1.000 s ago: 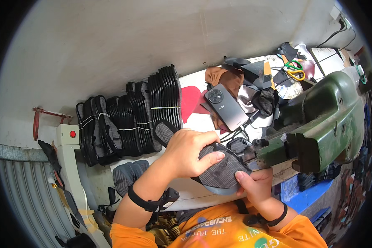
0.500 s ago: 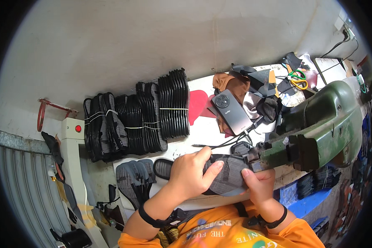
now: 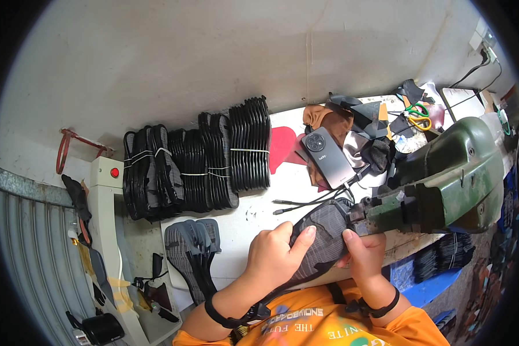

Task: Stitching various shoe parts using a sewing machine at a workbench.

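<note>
Small pale lettering on grey phone [image 3: 331, 164]; white lettering, upside down, across orange shirt [image 3: 323, 308].

The left hand [image 3: 275, 251] hides part of the grey shoe piece [image 3: 327, 235]; the orange shirt [image 3: 305, 316] is cut off at the near edge.
</note>
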Demonstrator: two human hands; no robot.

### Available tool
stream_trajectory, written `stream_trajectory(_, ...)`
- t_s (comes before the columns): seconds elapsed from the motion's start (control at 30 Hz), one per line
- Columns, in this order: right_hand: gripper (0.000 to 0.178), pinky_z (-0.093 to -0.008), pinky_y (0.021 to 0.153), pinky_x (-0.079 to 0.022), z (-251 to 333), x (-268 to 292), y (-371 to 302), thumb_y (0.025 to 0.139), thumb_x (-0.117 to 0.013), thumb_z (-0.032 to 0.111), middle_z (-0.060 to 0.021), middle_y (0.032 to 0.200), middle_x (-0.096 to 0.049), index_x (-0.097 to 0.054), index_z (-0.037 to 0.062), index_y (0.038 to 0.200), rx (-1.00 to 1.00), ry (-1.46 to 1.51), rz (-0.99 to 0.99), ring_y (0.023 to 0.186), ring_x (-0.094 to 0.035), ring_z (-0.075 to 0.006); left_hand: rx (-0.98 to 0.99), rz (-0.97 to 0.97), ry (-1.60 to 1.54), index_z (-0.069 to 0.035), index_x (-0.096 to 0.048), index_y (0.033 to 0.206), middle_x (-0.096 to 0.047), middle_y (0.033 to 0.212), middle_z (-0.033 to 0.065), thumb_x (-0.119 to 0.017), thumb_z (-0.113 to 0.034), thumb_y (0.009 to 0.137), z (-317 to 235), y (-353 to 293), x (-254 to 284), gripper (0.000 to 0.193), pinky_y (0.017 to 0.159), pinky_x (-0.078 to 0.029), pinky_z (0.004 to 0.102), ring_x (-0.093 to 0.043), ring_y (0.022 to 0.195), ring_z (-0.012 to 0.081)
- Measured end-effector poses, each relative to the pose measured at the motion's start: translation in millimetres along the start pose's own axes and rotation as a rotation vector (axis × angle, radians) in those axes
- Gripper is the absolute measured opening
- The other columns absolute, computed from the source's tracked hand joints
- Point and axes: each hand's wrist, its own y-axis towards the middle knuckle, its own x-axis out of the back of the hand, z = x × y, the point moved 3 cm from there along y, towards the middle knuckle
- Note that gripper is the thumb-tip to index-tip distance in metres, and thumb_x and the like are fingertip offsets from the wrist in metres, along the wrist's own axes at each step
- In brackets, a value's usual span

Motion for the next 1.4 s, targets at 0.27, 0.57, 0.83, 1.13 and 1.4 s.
stream_trajectory(0.27,0.038,-0.0235,0.044,-0.036,7,24,-6,0.092,-0.073,0.016,0.0009,0.053,-0.058,-0.064,0.0021,0.058,-0.032,-0.189,0.247,0.045,-0.05,-0.0059,0.28,0.333,-0.816,-0.003,-0.074,0.084,-0.068,0.069,-0.0004,-0.06,-0.037,0.104,11,-11,-32,0.042,0.046,-0.046,0.0214,-0.058,0.055,0.005)
stream_trajectory(0.57,0.039,-0.0231,0.045,-0.034,12,21,-6,0.091,-0.077,0.019,0.0029,0.051,-0.057,-0.065,0.0016,0.058,0.099,-0.271,0.159,0.047,-0.049,-0.0031,0.236,0.065,-0.92,-0.003,-0.067,0.077,-0.063,0.065,-0.0008,-0.06,-0.034,0.104,9,-11,-42,0.042,0.043,-0.045,0.0226,-0.055,0.05,0.0059)
stream_trajectory(0.83,0.046,-0.0237,0.039,-0.032,16,12,-2,0.092,-0.075,0.021,0.0009,0.048,-0.056,-0.064,0.0014,0.053,0.161,-0.277,0.049,0.04,-0.047,-0.0056,0.19,-0.074,-0.908,-0.003,-0.066,0.072,-0.061,0.06,-0.0006,-0.061,-0.033,0.104,9,-7,-43,0.044,0.042,-0.043,0.0244,-0.054,0.047,0.0073)
stream_trajectory(1.13,0.032,-0.028,0.073,-0.051,5,25,-38,0.097,-0.069,0.028,-0.0074,0.093,-0.068,-0.068,-0.0032,0.103,-0.143,-0.292,0.553,0.084,-0.064,-0.0131,0.027,-0.303,-0.88,0.0,-0.069,0.078,-0.066,0.067,-0.0023,-0.064,-0.028,0.102,32,-77,-68,0.038,0.051,-0.05,0.0251,-0.063,0.059,0.0077)
stream_trajectory(1.4,0.106,-0.0403,0.084,-0.056,-38,35,-77,0.071,-0.086,0.038,-0.0293,0.103,-0.068,-0.031,-0.0069,0.15,0.226,-0.893,0.605,0.097,-0.071,-0.0391,0.133,0.176,-0.8,0.004,-0.068,0.107,-0.074,0.095,0.0104,-0.067,-0.023,0.101,83,-135,-30,0.028,0.086,-0.055,0.0314,-0.07,0.094,0.0181)
